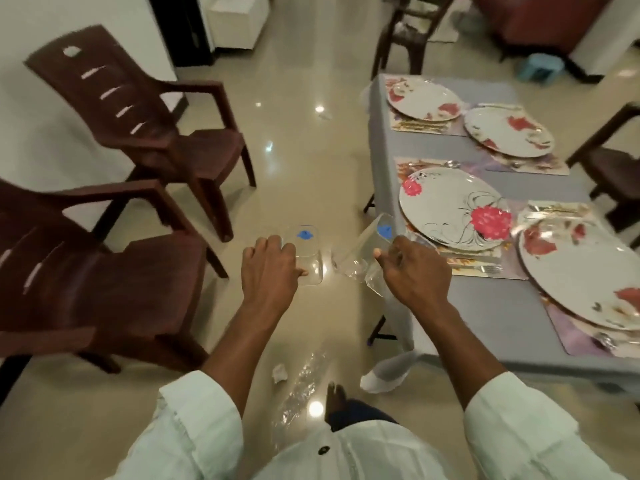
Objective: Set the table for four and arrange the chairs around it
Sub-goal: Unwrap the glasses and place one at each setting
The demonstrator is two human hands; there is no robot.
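- Both hands hold clear drinking glasses over the floor, just short of the table's near-left edge; the left hand (268, 268) has its fingers curled round a clear glass (304, 256) that bears a blue sticker, thumb side toward the camera; the right hand (414, 271) grips a second clear glass (369, 252), also blue-stickered, which is tilted with its rim leaning toward the table.
- Neither glass touches the table; the right one hangs just beside the table's edge, close to the nearest-left plate; the two glasses are near each other but apart.
- Grey table (485, 306) stands to the right; four place mats lie on it, each bearing a white plate with red flowers: a near-left plate (453, 207), a near-right plate (581, 271), a far-left plate (422, 98) and a far-right plate (507, 131).
- A fork (485, 269) lies on the mat just in front of the near-left plate; other cutlery shows beside the other plates, too blurred to name.
- Two dark brown plastic armchairs stand to the left, well apart from the table: one near (86, 268) and one farther back by the wall (145, 126); a third brown chair (408, 32) stands beyond the table's far end; a fourth (613, 168) shows at the right edge, close to the table.
- On the glossy floor near the person's bare foot lie crumpled clear plastic wrap (298, 386) and a small scrap of white paper (280, 372).
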